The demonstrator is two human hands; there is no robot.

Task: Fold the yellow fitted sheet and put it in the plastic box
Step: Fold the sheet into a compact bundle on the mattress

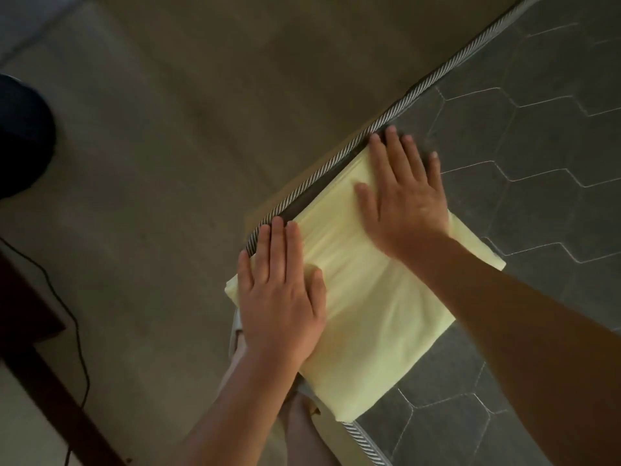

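A grey mattress (pixel 537 129) is sitting by a brown floor (pixel 168 163). The left hand (pixel 282 297) and right hand (pixel 403 200) are pressing flat, fingers straight, on the folded yellow sheet (pixel 376 314).

No legible text, label, brand, number or sign anywhere.

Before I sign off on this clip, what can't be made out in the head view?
Plastic box: nowhere in the head view; its place is unknown.
Sheet: parts lie under the left hand and right hand; its layers cannot be counted.
Dark round thing, left edge: cut off by the frame and too dim to name.
Cable: runs off the left and bottom edges; its ends are unseen.
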